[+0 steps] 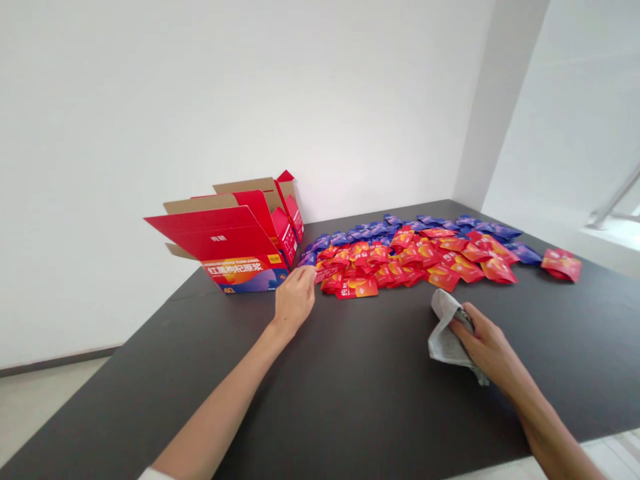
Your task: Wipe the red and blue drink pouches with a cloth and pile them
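My left hand [295, 297] is closed at the left end of the pile of red pouches [400, 257], its fingers pinching the end of a red pouch [326, 273]. A grey-white cloth [447, 337] hangs folded in my right hand [483, 337], held above the dark table in front of the pile. Blue pouches [360, 233] lie behind the red ones. Just left of my left hand stands an open red and blue printed carton [245, 272], its flaps raised.
Behind the printed carton is another open red carton [295, 213]. The dark table [350, 387] meets a white wall at the back. One red pouch [561, 264] lies apart at the right.
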The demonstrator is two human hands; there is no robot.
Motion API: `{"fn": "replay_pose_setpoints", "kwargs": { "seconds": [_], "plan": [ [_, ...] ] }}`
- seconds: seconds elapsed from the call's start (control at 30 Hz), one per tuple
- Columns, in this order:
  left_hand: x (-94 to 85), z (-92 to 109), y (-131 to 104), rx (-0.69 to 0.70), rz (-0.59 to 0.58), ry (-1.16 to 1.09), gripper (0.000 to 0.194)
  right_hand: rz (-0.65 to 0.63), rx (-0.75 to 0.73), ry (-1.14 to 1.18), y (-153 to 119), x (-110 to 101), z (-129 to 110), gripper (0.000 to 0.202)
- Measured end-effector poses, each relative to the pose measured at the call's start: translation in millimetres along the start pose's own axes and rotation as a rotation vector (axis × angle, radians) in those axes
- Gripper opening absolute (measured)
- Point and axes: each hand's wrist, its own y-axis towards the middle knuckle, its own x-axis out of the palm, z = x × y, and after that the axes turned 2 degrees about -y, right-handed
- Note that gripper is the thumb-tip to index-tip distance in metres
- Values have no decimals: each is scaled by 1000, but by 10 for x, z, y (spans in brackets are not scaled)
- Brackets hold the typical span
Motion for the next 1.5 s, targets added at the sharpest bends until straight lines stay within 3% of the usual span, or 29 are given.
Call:
{"fn": "replay_pose_setpoints", "kwargs": {
  "seconds": [0.1,0.2,0.27,0.37,0.43,0.5,0.63,0.73,0.8,0.93,1.1,1.17,1.27,1.37,1.5],
  "plan": [
    [-249,109,-298,138,-62,-161,19,-12,-7,-10,2,1,-9,32],
    [-435,322,-654,322,-278,-254,22,-44,-41,-9,-15,26,-59,29],
    [-505,465,-862,359,-405,-300,22,-84,-90,-8,-43,50,-126,27],
    [-533,601,-1057,225,-510,-344,39,-175,-181,2,-93,87,-282,23],
    [-517,638,-1103,95,-538,-362,59,-236,-239,25,-123,127,-422,21],
    [-494,659,-1103,1,-553,-405,65,-253,-290,26,-166,212,-594,21],
    [-465,718,-1059,-76,-552,-558,60,-170,-462,-163,-349,573,-1014,16],
    [-464,749,-1041,-63,-559,-669,37,-286,-657,-349,-468,851,-1267,14],
    [-468,752,-1039,-80,-561,-690,30,-330,-684,-452,-453,930,-1331,15],
    [-462,744,-1037,-163,-572,-644,42,-297,-507,-637,-326,871,-1281,21],
    [-447,734,-1039,-111,-568,-678,15,-440,-767,-518,-490,856,-1330,18],
    [-448,731,-1042,-104,-574,-671,18,-444,-777,-532,-503,885,-1326,17],
    [-458,728,-1051,-148,-581,-630,38,-345,-567,-669,-288,856,-1171,19],
    [-475,712,-1059,-184,-569,-599,52,-215,-336,-799,70,676,-914,19],
    [-499,659,-1052,-261,-558,-579,53,-142,-329,-825,370,354,-791,26]
  ]
}}
